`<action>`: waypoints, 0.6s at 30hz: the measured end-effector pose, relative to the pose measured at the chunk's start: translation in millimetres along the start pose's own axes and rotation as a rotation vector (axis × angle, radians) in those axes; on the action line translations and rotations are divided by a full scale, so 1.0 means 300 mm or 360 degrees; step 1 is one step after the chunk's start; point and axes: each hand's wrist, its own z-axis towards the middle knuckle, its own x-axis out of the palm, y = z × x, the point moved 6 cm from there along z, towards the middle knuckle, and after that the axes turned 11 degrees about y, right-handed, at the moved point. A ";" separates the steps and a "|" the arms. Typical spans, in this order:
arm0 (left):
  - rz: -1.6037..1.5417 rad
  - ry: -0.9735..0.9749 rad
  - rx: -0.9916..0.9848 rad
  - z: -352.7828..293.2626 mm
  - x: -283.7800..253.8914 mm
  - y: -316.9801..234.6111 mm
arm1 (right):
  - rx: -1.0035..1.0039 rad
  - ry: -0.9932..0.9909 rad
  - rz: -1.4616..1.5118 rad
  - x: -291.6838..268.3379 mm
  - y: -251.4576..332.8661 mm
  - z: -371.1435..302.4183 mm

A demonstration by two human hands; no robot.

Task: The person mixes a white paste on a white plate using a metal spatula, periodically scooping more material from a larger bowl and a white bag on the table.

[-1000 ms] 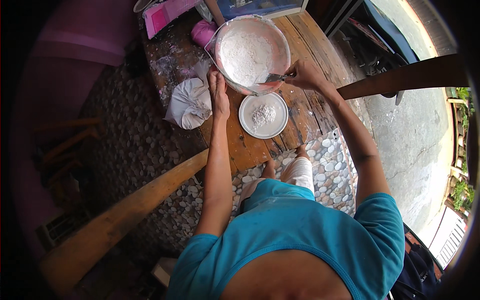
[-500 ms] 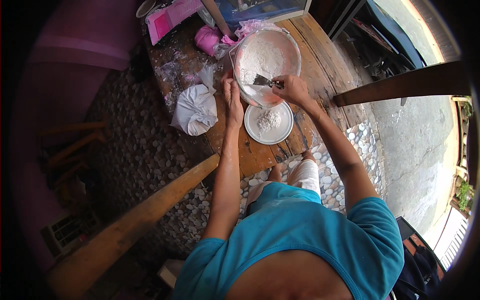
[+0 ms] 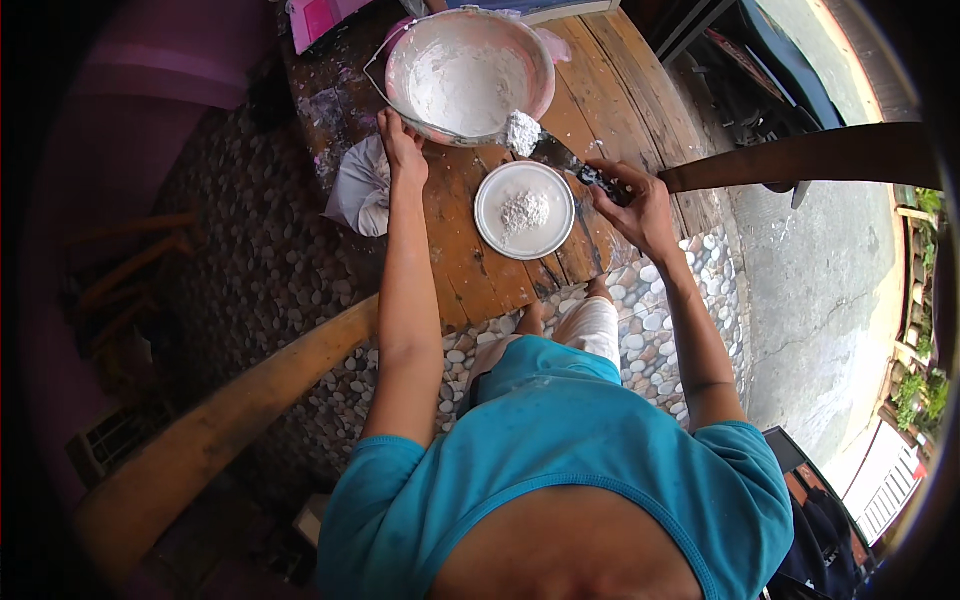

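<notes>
My right hand (image 3: 640, 208) is closed around the dark handle of a putty knife (image 3: 556, 152). A lump of white powdery material (image 3: 522, 133) sits on its blade, near the rim of a pinkish bucket (image 3: 545, 75). White powder (image 3: 465, 90) lies inside that bucket, which has a thin wire handle. My left hand (image 3: 402, 150) grips the bucket's near left rim; its thumb and fingertips are partly hidden. Between my arms, a round white lid (image 3: 488, 225) lies on the wooden table with a small heap of white powder (image 3: 526, 211) on it.
A white plastic bag (image 3: 358, 190), tied and full, stands partly behind my left forearm. The wooden table (image 3: 610, 110) has a pink tray (image 3: 318, 22) at its far left. A wooden post (image 3: 800, 158) crosses at right, and a wooden beam (image 3: 230, 420) at lower left.
The putty knife has come out of the bucket toward me and right, now carrying a white lump. The bucket has shifted left and tilts less, my left hand moving with it.
</notes>
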 end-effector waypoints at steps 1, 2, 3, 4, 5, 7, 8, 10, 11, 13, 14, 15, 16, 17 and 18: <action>-0.0097 -0.0105 -0.0093 0.008 -0.023 0.013 | -0.0009 0.0020 -0.0006 0.007 -0.001 -0.037; -0.0152 -0.0087 -0.0111 0.029 -0.066 0.030 | 0.0044 0.0063 0.0036 0.024 -0.013 -0.072; -0.0166 -0.0097 -0.0106 0.041 -0.084 0.047 | 0.0110 0.0099 0.0072 0.041 -0.036 -0.105; -0.0212 -0.0147 -0.0146 0.048 -0.110 0.070 | 0.0126 0.0117 0.0045 0.065 -0.055 -0.132; -0.0261 -0.0192 -0.0192 0.056 -0.130 0.096 | 0.0148 0.0131 0.0013 0.093 -0.082 -0.158; -0.0266 -0.0101 -0.0248 0.080 -0.165 0.116 | 0.0168 0.0144 -0.0123 0.149 -0.123 -0.197; -0.0258 0.0001 -0.0315 0.091 -0.165 0.131 | 0.0137 0.0102 -0.0214 0.172 -0.137 -0.211; -0.0286 -0.0121 -0.0307 0.088 -0.161 0.132 | 0.0074 0.0021 -0.0374 0.217 -0.159 -0.231; -0.0303 -0.0234 -0.0317 0.074 -0.158 0.142 | 0.0072 0.0031 -0.0384 0.233 -0.165 -0.237; -0.0267 -0.0274 -0.0310 0.032 -0.118 0.136 | 0.0075 -0.0029 -0.0643 0.245 -0.168 -0.239; -0.0385 -0.0235 -0.0294 0.011 -0.106 0.136 | 0.0001 -0.0076 -0.0708 0.254 -0.158 -0.242; -0.0503 -0.0194 -0.0278 -0.010 -0.094 0.137 | -0.0006 -0.0075 -0.0713 0.258 -0.158 -0.242; -0.0523 -0.0148 -0.0285 -0.038 -0.081 0.142 | -0.0038 -0.0089 -0.0815 0.261 -0.151 -0.241; -0.0526 -0.0140 -0.0288 -0.075 -0.046 0.141 | -0.0059 -0.0110 -0.0919 0.262 -0.146 -0.241; -0.0470 -0.0133 -0.0294 -0.117 -0.015 0.132 | -0.0059 -0.0107 -0.0923 0.262 -0.143 -0.241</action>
